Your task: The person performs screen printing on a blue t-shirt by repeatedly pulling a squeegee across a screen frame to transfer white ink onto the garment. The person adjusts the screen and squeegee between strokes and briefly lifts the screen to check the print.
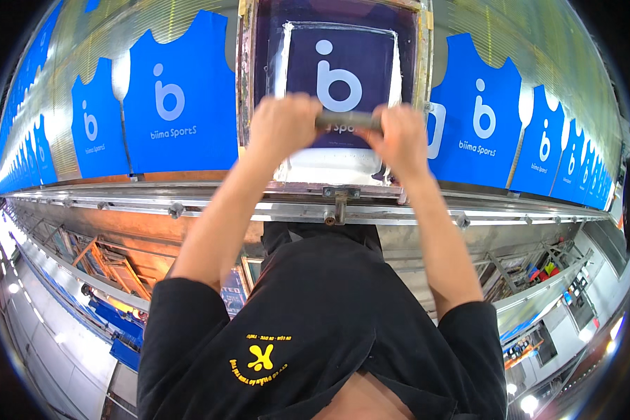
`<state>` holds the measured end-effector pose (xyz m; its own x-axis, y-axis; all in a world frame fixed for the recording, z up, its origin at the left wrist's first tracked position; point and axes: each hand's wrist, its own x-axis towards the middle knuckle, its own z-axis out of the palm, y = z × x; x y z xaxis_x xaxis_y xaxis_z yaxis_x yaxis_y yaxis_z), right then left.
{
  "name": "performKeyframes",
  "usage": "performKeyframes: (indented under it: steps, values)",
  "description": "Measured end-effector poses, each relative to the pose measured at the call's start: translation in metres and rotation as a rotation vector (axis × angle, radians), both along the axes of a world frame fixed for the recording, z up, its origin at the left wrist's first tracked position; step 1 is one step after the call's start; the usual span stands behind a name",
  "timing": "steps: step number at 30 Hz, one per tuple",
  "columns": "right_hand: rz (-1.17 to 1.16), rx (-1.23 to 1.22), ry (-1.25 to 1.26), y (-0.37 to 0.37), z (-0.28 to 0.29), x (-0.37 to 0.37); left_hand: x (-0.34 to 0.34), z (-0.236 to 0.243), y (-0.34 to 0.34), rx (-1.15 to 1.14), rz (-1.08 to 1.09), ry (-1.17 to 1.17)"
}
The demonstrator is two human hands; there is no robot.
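Both my hands grip the dark handle of a squeegee [350, 121], which lies crosswise over a printing screen. My left hand [285, 127] is wrapped round its left end. At the other end, my right hand [402, 136] closes on it, a little blurred by motion. The screen's frame [245, 84] stands upright in the picture around a dark mesh [302, 70] with a pale rounded emblem. White ink [318, 166] pools along the mesh's near end, with white smears down both sides. The squeegee's blade is hidden below the handle and my hands.
Blue sleeveless garment panels [178, 91] with white emblems lie in a row on the long table, more [477, 115] to the right. A metal rail [210, 210] runs along the near edge, with a bracket [340, 203] below the frame. Racks [112, 266] stand lower left.
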<state>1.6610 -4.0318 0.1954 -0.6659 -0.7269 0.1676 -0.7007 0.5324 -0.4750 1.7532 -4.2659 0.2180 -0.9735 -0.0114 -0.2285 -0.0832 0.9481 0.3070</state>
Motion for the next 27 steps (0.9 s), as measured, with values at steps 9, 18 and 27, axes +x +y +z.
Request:
performKeyframes:
  steps: [9,18,27]
  values:
    - [0.074,0.173,-0.365,0.012,-0.005,0.043,0.033,0.003,0.001,0.124,-0.04,-0.48]
    - [-0.428,-0.314,-0.34,0.044,0.007,-0.041,-0.057,0.032,-0.035,0.224,-0.189,-0.398]
    - [-0.865,-0.231,-0.907,0.066,-0.031,-0.056,-0.174,0.012,-0.084,0.05,-0.148,0.01]
